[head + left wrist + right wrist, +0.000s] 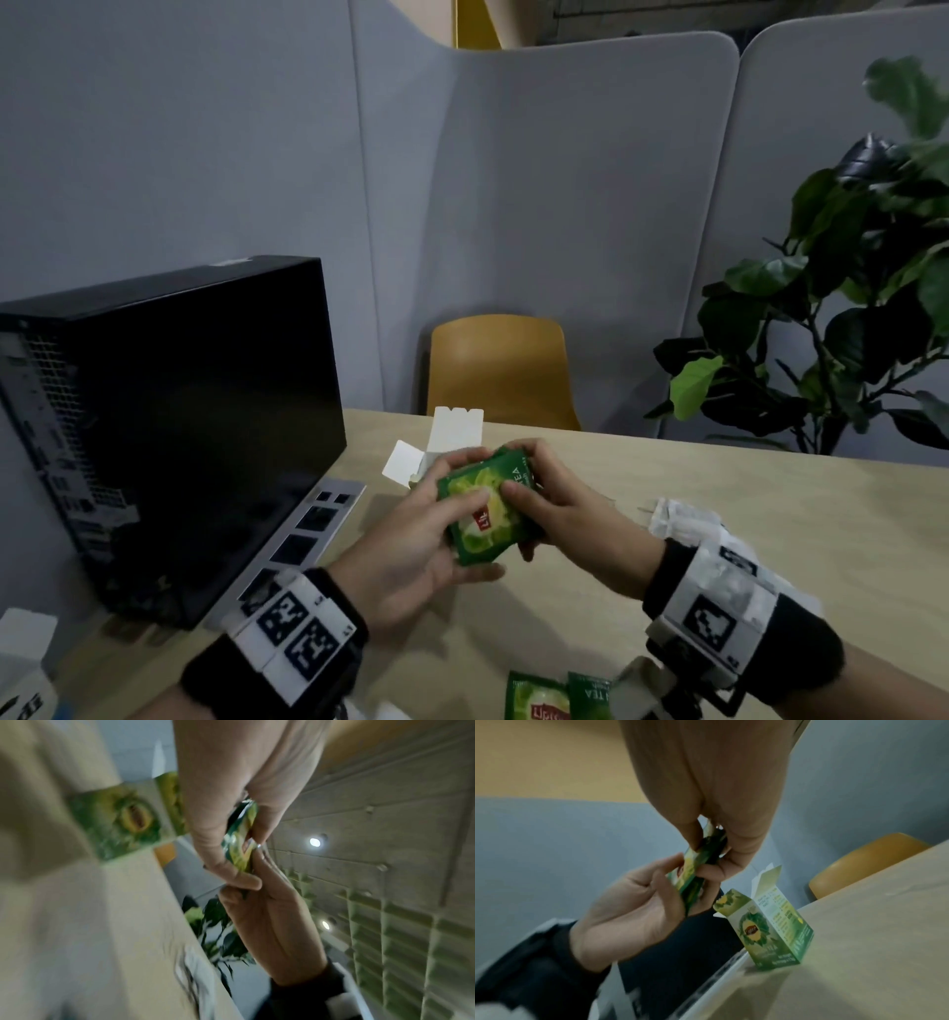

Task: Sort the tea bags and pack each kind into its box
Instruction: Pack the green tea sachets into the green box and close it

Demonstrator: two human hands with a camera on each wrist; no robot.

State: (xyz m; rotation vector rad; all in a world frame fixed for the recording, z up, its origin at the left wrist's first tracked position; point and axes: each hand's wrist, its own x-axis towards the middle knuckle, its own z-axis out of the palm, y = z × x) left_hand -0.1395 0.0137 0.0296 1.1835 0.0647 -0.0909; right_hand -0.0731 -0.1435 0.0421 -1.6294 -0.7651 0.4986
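A stack of green tea bags (485,511) is gripped above the tabletop (719,514) by the curled fingers of the left hand (411,539) and right hand (560,509). Behind them, the green tea box (770,927) is stood open near the tabletop's left edge; its contents cannot be seen.

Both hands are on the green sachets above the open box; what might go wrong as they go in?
The stack of green tea sachets is pinched only at its edges by left hand and right hand, so it may fan apart. The light green cardboard tea box stands near the wooden table edge and could tip.
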